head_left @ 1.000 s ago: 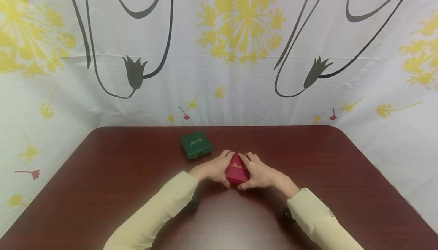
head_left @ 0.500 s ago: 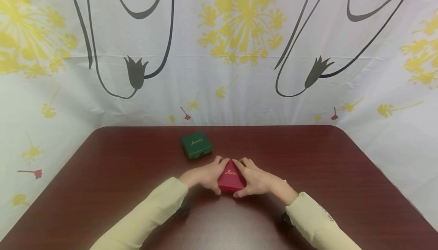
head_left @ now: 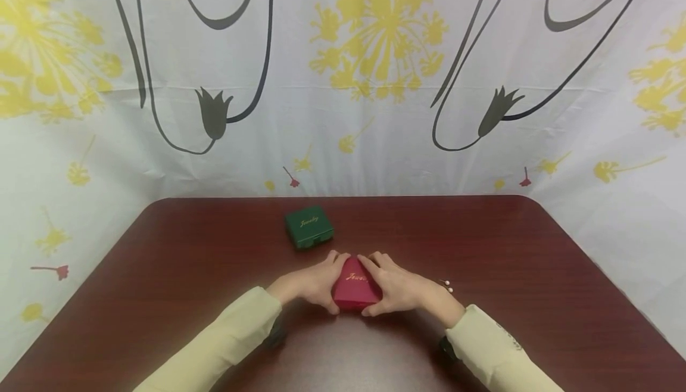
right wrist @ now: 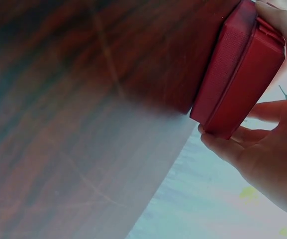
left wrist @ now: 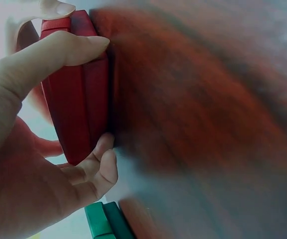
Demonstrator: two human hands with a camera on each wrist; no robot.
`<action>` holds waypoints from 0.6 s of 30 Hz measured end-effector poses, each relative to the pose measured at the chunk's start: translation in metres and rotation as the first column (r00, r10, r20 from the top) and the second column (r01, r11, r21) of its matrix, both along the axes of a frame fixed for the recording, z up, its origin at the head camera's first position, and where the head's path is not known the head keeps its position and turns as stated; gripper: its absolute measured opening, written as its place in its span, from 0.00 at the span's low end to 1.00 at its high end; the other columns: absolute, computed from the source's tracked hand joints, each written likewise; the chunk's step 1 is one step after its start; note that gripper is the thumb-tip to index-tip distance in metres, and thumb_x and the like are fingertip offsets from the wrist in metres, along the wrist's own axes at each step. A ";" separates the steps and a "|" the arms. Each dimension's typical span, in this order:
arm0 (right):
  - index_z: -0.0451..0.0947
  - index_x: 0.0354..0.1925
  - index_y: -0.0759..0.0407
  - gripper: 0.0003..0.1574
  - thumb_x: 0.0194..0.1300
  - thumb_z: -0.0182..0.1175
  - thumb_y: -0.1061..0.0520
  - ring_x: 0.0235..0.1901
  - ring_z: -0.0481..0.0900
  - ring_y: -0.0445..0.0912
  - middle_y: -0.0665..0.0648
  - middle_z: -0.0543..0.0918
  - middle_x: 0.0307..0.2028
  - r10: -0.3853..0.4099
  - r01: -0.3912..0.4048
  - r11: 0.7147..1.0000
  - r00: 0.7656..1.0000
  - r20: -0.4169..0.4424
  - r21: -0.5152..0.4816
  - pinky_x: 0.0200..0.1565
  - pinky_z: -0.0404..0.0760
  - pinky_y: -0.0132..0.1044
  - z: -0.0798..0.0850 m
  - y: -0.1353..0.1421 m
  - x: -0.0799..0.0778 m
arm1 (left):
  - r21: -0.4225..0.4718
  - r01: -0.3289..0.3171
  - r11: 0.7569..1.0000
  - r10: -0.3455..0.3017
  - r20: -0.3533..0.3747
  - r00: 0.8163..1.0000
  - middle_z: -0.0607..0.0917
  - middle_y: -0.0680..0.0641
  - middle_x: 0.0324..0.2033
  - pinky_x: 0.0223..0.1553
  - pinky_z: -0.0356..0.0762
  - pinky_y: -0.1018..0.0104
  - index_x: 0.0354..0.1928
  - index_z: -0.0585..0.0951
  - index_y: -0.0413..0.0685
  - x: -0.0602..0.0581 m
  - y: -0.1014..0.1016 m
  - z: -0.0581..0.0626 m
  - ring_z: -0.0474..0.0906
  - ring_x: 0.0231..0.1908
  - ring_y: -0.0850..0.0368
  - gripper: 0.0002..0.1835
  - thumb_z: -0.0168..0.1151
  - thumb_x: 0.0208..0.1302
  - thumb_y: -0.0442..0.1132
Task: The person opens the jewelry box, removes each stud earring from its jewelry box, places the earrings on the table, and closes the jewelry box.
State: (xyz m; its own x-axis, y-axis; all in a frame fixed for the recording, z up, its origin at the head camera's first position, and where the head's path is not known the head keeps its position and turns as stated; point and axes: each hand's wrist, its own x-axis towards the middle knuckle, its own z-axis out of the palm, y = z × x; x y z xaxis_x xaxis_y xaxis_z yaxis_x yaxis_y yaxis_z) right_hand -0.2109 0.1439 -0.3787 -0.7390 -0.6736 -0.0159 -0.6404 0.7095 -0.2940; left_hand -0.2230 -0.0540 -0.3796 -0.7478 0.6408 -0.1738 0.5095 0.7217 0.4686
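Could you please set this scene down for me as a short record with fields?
Left hand: grips the left side of the red box
Right hand: grips the right side of the red box
Red box: closed, gold lettering on its lid
Green box: closed, farther back and to the left, untouched
White beads: two, small, beside the right wrist; what they belong to is unclear
Surface: dark reddish-brown table
Backdrop: white flower-patterned cloth

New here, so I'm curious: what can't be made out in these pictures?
Inside of red box: head view, hidden by closed lid.
End of gold lettering: head view, covered by right hand.
White-tipped item: head view, too small to identify.
Part of green box: left wrist view, cut by bottom edge.
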 end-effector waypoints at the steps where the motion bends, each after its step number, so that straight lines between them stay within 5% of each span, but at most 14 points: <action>1: 0.56 0.62 0.67 0.59 0.40 0.69 0.40 0.46 0.64 0.47 0.58 0.65 0.49 0.000 0.000 1.000 1.000 0.005 0.003 0.42 0.75 0.37 0.000 0.000 0.000 | 0.005 0.001 1.000 -0.001 -0.002 1.000 0.63 0.46 0.47 0.47 0.70 0.66 0.62 0.54 0.41 0.001 -0.001 0.000 0.66 0.45 0.57 0.52 0.75 0.33 0.42; 18: 0.56 0.62 0.65 0.60 0.39 0.68 0.37 0.47 0.65 0.45 0.57 0.65 0.51 0.057 -0.057 0.998 0.998 0.002 0.016 0.47 0.72 0.38 0.000 -0.001 0.003 | 0.037 0.020 0.999 -0.018 -0.036 0.999 0.64 0.49 0.45 0.50 0.69 0.66 0.61 0.54 0.42 0.009 -0.011 -0.011 0.66 0.46 0.59 0.53 0.75 0.33 0.46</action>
